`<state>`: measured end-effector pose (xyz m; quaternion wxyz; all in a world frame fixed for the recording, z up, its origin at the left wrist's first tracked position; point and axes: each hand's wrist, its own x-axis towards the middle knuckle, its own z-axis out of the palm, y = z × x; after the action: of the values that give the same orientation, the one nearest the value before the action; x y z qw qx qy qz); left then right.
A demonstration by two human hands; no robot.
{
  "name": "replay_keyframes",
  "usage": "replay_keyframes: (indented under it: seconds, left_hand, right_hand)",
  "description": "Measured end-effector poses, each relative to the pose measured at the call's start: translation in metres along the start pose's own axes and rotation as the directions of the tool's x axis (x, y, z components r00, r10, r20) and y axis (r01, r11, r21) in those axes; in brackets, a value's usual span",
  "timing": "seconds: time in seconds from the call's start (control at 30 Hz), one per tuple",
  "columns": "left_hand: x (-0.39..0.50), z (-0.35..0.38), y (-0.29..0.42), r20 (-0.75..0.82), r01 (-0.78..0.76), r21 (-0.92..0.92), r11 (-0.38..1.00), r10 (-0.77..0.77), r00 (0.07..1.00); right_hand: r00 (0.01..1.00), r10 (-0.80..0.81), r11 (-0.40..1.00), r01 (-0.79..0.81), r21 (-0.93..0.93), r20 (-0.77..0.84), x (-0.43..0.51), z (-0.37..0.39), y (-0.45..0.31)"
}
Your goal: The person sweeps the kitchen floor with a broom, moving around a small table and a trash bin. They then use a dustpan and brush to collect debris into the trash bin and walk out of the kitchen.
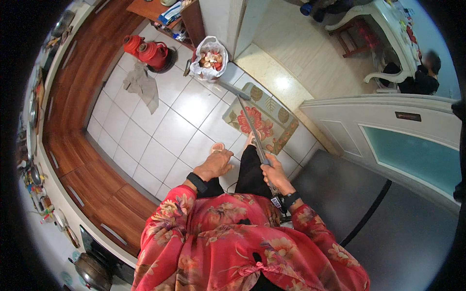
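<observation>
My right hand [275, 175] is wrapped around the grip of a long-handled floor mop [251, 123]. Its shaft slants forward over the floral floor mat [263, 122] to a narrow grey head [235, 91]. That head lies across the mat's far left corner and the tiles, just in front of a waste bin [209, 74] lined with a white bag. Whether it is a flat mop or a squeegee is hard to tell. With nothing in it, my left hand [214, 165] hangs in front of my body, fingers loosely bent and thumb apart.
Red vacuum flasks [153, 56] stand on the tiles beside a crumpled grey cloth [143, 87]. Wooden cabinets [72, 120] curve along the left. A white door [364, 120] stands at right, near a grey appliance surface [349, 196]. Another person [424, 78] sits beyond the doorway.
</observation>
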<state>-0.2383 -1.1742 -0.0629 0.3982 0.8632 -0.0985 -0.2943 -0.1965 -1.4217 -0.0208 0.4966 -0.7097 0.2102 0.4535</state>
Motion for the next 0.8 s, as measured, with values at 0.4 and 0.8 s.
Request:
replay_keyframes:
  seconds: [0.4,0.8]
  left_hand:
    - [-0.013,-0.01,0.001,-0.053,-0.098,0.042,0.994,0.101,0.994]
    - [-0.008,-0.031,0.008,0.001,-0.109,-0.033,0.994,0.109,0.994]
  right_hand:
    - [0.971,0.105,0.857,-0.197,0.476,0.214,-0.019,0.059,-0.015]
    - [0.973,0.089,0.751,-0.205,0.627,0.211,-0.033,0.061,-0.022]
